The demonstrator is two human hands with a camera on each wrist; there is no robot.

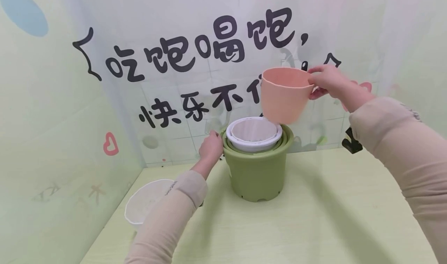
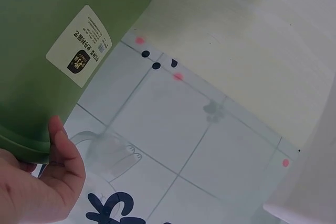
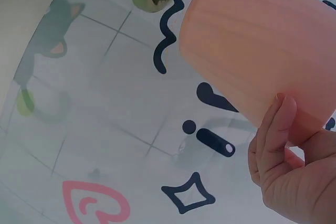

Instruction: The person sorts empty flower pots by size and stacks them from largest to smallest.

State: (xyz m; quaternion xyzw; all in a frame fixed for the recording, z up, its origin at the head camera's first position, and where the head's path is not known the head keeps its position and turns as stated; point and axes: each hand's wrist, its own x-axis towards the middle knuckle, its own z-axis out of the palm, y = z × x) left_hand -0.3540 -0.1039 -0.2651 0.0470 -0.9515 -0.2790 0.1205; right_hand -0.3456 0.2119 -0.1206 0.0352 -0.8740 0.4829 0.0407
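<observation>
A pink plastic flowerpot (image 1: 284, 101) is up in the air, gripped at its rim by my right hand (image 1: 328, 81). Its base overlaps the top of the pot stack in the head view. Below stands a large green flowerpot (image 1: 258, 175), upright on the table, with more green rims and white pots (image 1: 254, 144) nested inside it. My left hand (image 1: 211, 147) pinches the green rim on its left side. In the left wrist view the thumb and fingers close around that rim, near a white printed label (image 2: 80, 45) on the pot's wall.
A white bowl-like pot (image 1: 143, 202) sits at the table's left, partly behind the left sleeve. The pale wooden table (image 1: 314, 217) ends against a back wall (image 1: 174, 16) with large black characters. Another wall (image 1: 63, 140) runs along the left.
</observation>
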